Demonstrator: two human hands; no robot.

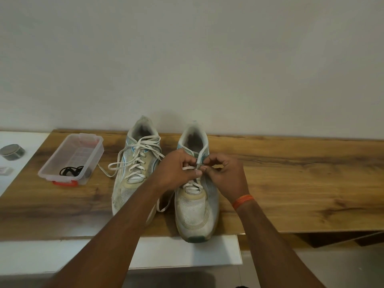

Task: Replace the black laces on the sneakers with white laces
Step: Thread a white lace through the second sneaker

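Pinching the white lace [190, 167] with your left hand [177, 170] and right hand [225, 173], you risk skipping an upper eyelet on the right sneaker [197, 206].

Left hand [177, 169] and right hand [223, 173] cover upper eyelets of right sneaker [196, 202]; white lace [192, 187] path under fingers unseen. Left forearm hides left sneaker [133, 173] inner toe. Black laces [70, 171] in plastic box [62, 161]: count unclear. Round dark object [12, 151] at left: blurred, unidentifiable.
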